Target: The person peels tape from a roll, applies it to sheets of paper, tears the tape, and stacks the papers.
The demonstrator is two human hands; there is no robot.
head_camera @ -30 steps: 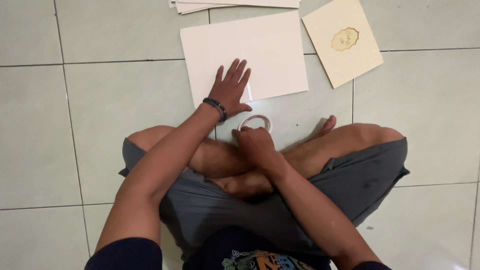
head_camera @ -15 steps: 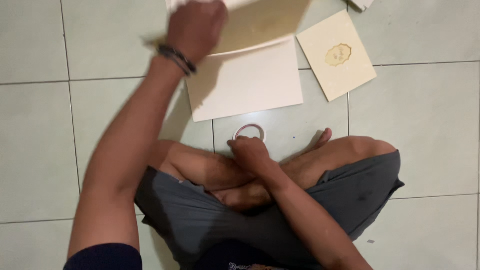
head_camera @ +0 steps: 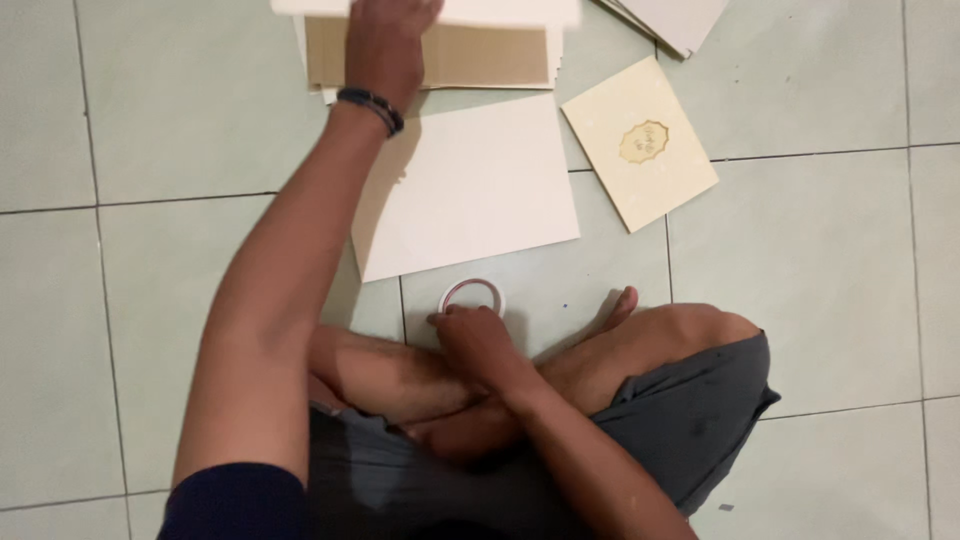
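- Head view: the left hand (head_camera: 385, 45) reaches to the far edge of the tiled floor (head_camera: 820, 270), its grip closing on a white sheet (head_camera: 500, 10) atop a brown cardboard stack (head_camera: 460, 55).
- Right hand (head_camera: 475, 335) pinches a tape roll (head_camera: 473, 295) on the floor, just before the crossed legs.
- One cream sheet (head_camera: 470, 190) lies flat beside a cream card (head_camera: 640, 145); no tape appears applied yet.

Left arm stretched far forward, left hand (head_camera: 385, 45) partly cut off, grip unclear. Right hand (head_camera: 472, 335) low, fingers curled, near crossed shins.
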